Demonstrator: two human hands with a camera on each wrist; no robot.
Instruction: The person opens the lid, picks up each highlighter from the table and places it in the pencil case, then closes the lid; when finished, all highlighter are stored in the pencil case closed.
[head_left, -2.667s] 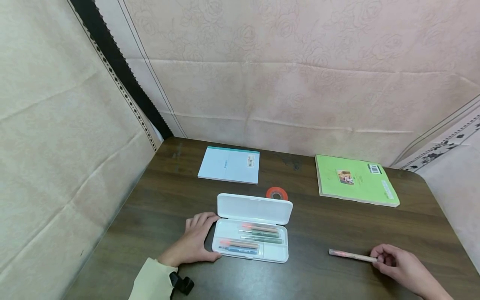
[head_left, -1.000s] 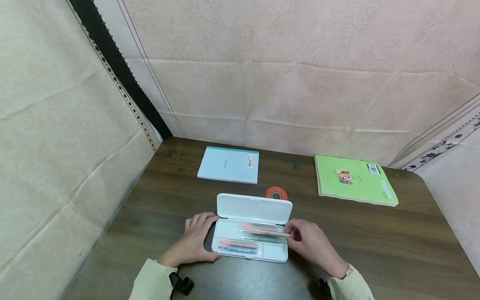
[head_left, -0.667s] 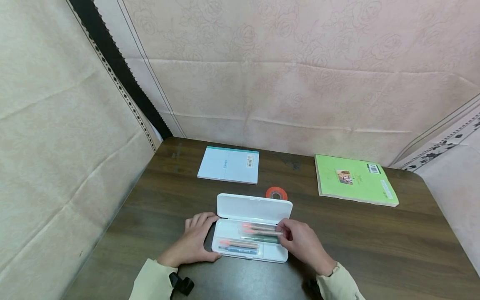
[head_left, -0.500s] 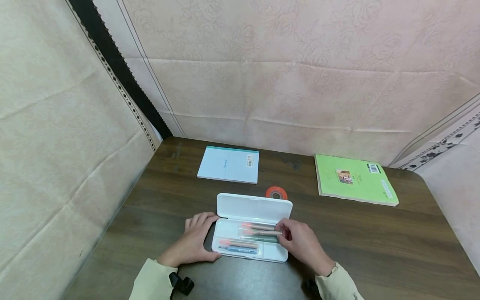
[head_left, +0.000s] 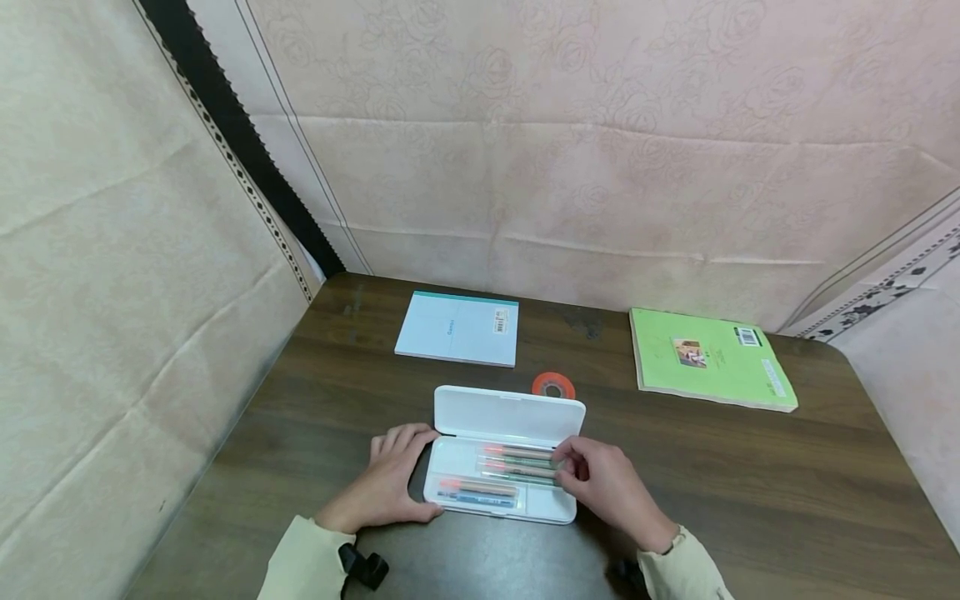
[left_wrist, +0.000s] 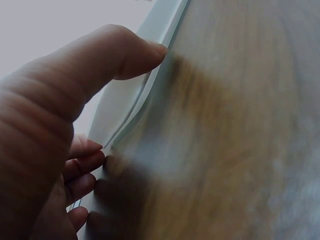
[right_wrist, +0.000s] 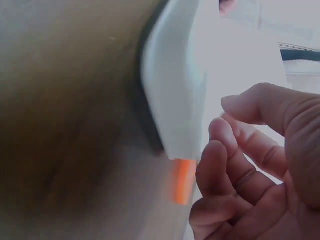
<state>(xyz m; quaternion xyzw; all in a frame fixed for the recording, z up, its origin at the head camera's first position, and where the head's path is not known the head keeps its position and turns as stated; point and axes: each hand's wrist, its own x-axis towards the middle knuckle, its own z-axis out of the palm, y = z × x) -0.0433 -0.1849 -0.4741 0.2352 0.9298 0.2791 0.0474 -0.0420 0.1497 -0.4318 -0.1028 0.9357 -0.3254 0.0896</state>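
A white pencil case (head_left: 551,502) lies with its lid raised on the brown table. My left hand (head_left: 393,483) grips its left end, thumb at the front corner and fingers at the back; the left wrist view has the thumb on the case's edge. Inside lie several pens with pinkish tips and green or blue bodies. My right hand (head_left: 607,483) is over the case's right end, fingertips at the end of a pale pen (head_left: 525,469) among them. In the right wrist view, its thumb (right_wrist: 250,105) and bent fingers show no pen between them.
An orange-red tape roll (head_left: 553,385) sits just behind the raised lid. Farther back lies a light blue notebook (head_left: 457,329), with a thick green book (head_left: 712,362) at the back right. Patterned cloth (head_left: 570,167) hangs behind the table.
My right hand has brought the pale pen from the table's right side into the case, lowered it among the others and loosened its fingers. My left hand has kept its place.
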